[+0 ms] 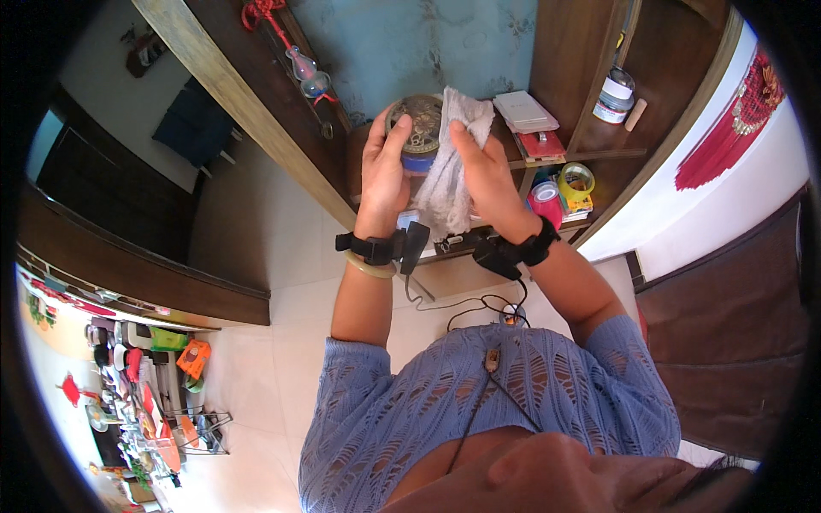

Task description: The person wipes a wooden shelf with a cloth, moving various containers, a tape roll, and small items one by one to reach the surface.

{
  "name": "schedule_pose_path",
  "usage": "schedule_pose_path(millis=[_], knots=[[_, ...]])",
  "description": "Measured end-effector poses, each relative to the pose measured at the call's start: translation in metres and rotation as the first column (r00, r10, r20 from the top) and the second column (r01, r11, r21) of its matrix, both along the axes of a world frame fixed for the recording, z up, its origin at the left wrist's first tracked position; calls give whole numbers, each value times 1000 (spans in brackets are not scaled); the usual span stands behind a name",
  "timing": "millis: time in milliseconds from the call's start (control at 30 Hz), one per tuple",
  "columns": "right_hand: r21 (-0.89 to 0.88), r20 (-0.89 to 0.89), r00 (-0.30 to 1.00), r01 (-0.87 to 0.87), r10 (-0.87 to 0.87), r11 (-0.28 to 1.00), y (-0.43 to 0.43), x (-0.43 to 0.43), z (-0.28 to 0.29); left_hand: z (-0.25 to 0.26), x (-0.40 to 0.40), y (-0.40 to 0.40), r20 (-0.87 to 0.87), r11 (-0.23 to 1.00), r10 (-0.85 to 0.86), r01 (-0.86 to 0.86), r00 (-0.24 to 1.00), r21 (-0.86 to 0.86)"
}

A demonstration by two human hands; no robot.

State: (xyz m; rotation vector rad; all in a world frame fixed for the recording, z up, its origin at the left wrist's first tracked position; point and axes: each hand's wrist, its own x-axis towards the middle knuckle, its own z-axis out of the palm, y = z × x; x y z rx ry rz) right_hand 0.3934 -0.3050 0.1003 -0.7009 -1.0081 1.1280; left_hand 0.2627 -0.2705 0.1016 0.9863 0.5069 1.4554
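Observation:
My left hand (383,163) grips a round container (417,128) by its left side, the thumb lying on the lid. The lid is dark and bronze-coloured with a raised floral pattern, and the side below it is blue. A crumpled whitish cloth (452,186) is held in my right hand (490,170), pressed against the container's right edge. The cloth's lower end hangs down between my wrists. My right fingers are mostly hidden behind the cloth. Both hands are in front of a wooden shelf unit (564,70) with a blue patterned back panel (423,51).
A white box (523,109) lies on red items on the shelf at right. Below are a roll of yellow tape (576,181) and a pink container (545,202). A lidded jar (612,99) stands in a side compartment. A glass gourd ornament (308,74) hangs at left. Cables (474,301) trail from my wrist straps.

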Motion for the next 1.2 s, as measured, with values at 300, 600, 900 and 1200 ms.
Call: schedule_pose_path(millis=[300,600,900,1200], knots=[[-162,-27,983,-186,184,969,10,18,13,2,-14,-14,-79,991,-134,134,988,-13],[-74,-108,993,-49,41,996,-21,14,2,-18,-28,-22,231,928,-373,359,898,102],[272,410,893,74,-185,959,-20,15,1,-23,-46,-67,177,991,-134,129,975,42],[406,908,-199,212,-368,889,85,15,-35,-30,-69,-89,222,976,-218,210,950,62]])
